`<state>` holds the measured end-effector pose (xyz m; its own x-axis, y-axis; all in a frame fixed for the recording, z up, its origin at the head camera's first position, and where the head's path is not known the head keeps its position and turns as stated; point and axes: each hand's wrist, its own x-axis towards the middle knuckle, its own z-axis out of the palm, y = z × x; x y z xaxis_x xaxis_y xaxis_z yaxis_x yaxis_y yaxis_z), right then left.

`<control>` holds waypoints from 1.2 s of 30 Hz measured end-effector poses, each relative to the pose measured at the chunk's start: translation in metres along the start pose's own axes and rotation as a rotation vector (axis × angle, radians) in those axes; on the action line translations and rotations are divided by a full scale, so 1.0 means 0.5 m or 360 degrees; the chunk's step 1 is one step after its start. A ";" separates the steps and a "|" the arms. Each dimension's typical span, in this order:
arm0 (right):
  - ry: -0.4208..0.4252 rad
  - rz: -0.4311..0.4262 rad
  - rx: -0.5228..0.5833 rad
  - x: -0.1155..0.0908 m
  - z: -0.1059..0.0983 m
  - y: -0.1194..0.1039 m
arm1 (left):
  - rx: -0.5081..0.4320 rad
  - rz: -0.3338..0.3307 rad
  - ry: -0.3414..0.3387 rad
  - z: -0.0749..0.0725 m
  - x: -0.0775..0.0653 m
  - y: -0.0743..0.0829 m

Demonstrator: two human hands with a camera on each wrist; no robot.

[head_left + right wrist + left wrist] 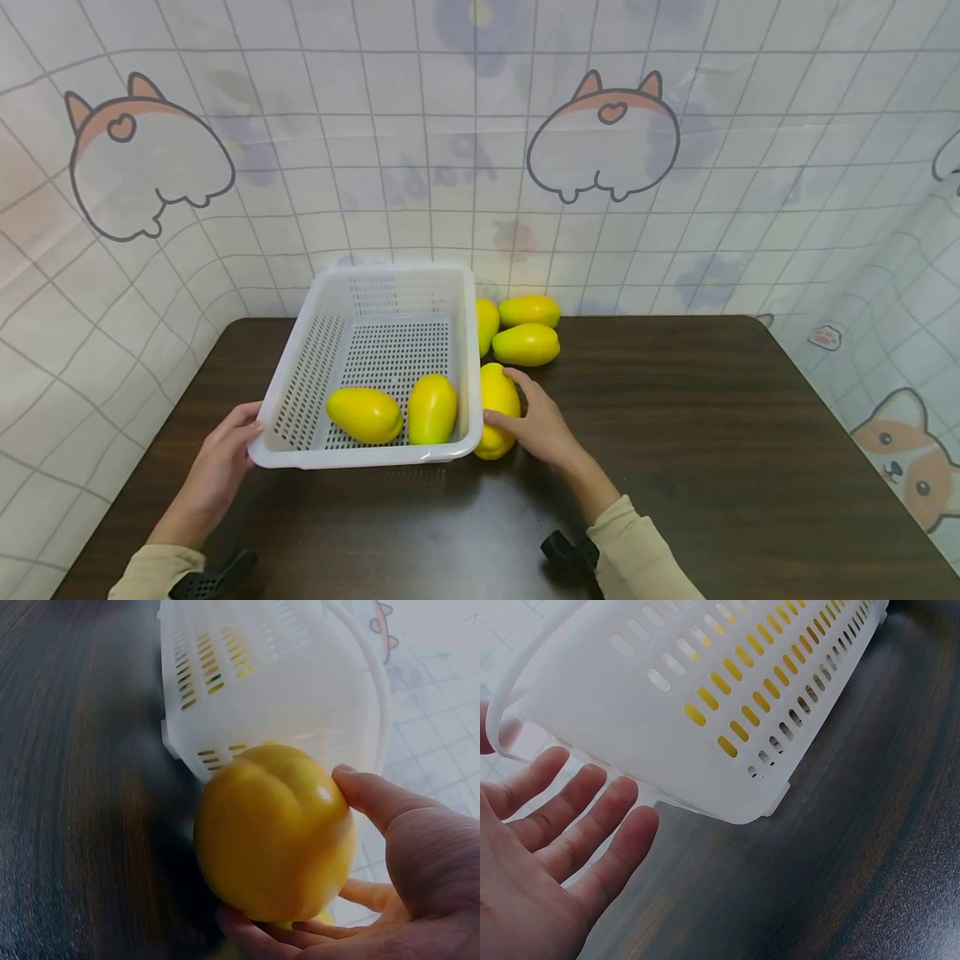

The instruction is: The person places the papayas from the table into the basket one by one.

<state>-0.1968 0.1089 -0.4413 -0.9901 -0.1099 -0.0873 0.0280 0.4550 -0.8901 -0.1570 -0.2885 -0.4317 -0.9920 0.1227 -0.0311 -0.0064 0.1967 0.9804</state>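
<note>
A white plastic basket (367, 457) with slotted sides sits on the left half of the table. My left hand (221, 458) holds its near left corner, thumb at the rim and fingertips against the outer side in the left wrist view. Inside the basket lie two yellow mangoes, one on its side (365, 415) and one pointing away (432, 408). Just outside the right wall, my right hand (542, 423) grips another yellow mango (274, 832) between thumb and fingers. Whether that mango touches the table I cannot tell.
Behind the gripped mango are more mangoes, one partly hidden by the basket (487, 327), one at the back (529, 310) and one in front of it (527, 344). The dark wooden table (675, 450) ends at a patterned cloth wall (480, 200).
</note>
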 end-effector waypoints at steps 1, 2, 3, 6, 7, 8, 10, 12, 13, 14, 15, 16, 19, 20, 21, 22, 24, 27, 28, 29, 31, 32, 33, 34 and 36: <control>0.0003 0.0005 0.0017 -0.001 0.001 -0.001 | 0.0000 0.0000 -0.0001 0.000 0.000 0.000; 0.0006 0.0007 0.0034 0.000 0.001 -0.001 | 0.0007 0.0002 -0.0001 0.000 0.001 0.000; 0.0010 0.0009 0.0047 0.000 0.002 -0.001 | 0.0011 0.0003 -0.0001 -0.001 0.001 0.000; 0.0012 0.0024 0.0090 -0.001 0.003 -0.002 | 0.0029 0.0006 -0.0003 -0.001 0.001 -0.001; 0.0014 0.0026 0.0096 -0.002 0.003 -0.002 | 0.0036 0.0007 -0.0004 -0.002 0.002 -0.002; 0.0015 0.0028 0.0101 -0.002 0.002 -0.002 | 0.0045 0.0009 -0.0004 -0.002 0.002 -0.002; 0.0016 0.0035 0.0106 -0.002 0.001 -0.002 | 0.0049 0.0009 -0.0004 -0.002 0.002 -0.002; 0.0017 0.0037 0.0113 -0.003 0.000 -0.001 | 0.0056 0.0012 -0.0003 -0.002 0.002 -0.002; 0.0017 0.0039 0.0112 -0.003 -0.001 -0.001 | 0.0053 0.0014 -0.0003 -0.002 0.003 -0.002; 0.0015 0.0039 0.0114 -0.003 -0.002 0.000 | 0.0054 0.0016 -0.0004 -0.002 0.003 -0.002; 0.0012 0.0041 0.0118 -0.003 -0.003 0.001 | 0.0045 0.0016 -0.0005 -0.002 0.003 -0.002; 0.0008 0.0041 0.0125 -0.004 -0.004 0.002 | 0.0047 0.0018 -0.0004 -0.002 0.003 -0.003; 0.0001 0.0035 0.0142 -0.004 -0.007 0.005 | 0.0031 0.0014 -0.0013 -0.003 0.003 -0.002; -0.0005 0.0029 0.0152 -0.004 -0.008 0.006 | 0.0036 0.0014 -0.0016 -0.003 0.003 -0.002; -0.0008 0.0022 0.0163 -0.003 -0.009 0.006 | 0.0033 0.0011 -0.0017 -0.003 0.003 -0.002; -0.0007 0.0014 0.0173 -0.004 -0.011 0.006 | 0.0043 0.0012 -0.0020 -0.003 0.003 -0.002; -0.0005 0.0003 0.0190 -0.005 -0.015 0.005 | 0.0043 0.0013 -0.0024 -0.003 0.004 -0.001; -0.0004 0.0007 0.0201 -0.008 -0.022 0.000 | 0.0055 0.0018 -0.0026 -0.003 0.003 0.000; -0.0004 0.0010 0.0199 -0.010 -0.025 -0.003 | 0.0062 0.0021 -0.0027 -0.003 0.003 0.000; -0.0005 0.0022 0.0196 -0.012 -0.029 -0.009 | 0.0060 0.0021 -0.0027 -0.002 0.003 0.000; -0.0005 0.0031 0.0190 -0.020 -0.036 -0.024 | 0.0062 0.0021 -0.0024 -0.003 0.003 0.000; -0.0007 0.0031 0.0186 -0.025 -0.040 -0.033 | 0.0071 0.0022 -0.0022 -0.002 0.003 0.000; -0.0005 0.0028 0.0183 -0.030 -0.044 -0.042 | 0.0075 0.0019 -0.0020 -0.003 0.003 0.000; -0.0003 0.0024 0.0187 -0.037 -0.048 -0.053 | 0.0086 0.0019 -0.0018 -0.003 0.003 -0.001; -0.0002 0.0003 0.0190 -0.046 -0.054 -0.068 | 0.0106 0.0015 -0.0016 -0.003 0.004 -0.002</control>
<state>-0.1787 0.1200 -0.3971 -0.9899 -0.1103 -0.0892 0.0458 0.3466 -0.9369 -0.1589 -0.2897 -0.4325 -0.9906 0.1344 -0.0242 0.0116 0.2597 0.9656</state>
